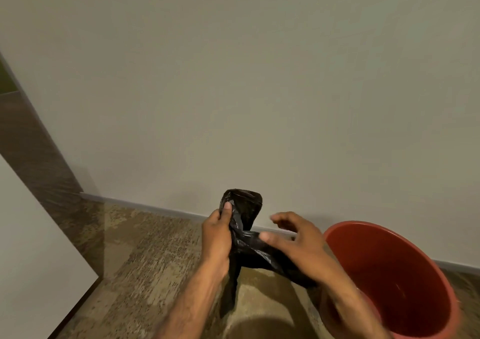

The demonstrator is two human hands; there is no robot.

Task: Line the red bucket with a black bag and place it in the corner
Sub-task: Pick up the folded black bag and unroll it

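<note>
Here, left hand [217, 234] gripping black bag [244, 224], right hand [296, 240] spread

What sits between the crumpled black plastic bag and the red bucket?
Only the right hand, fingers spread, between the crumpled black plastic bag and the round red plastic bucket, in the head view.

A single wide-angle view from the person's head looks forward and down, tilted, at a pale wall [233, 79] meeting a mottled floor [145, 255]. Both forearms reach in from the bottom edge, close to the lens.
</note>
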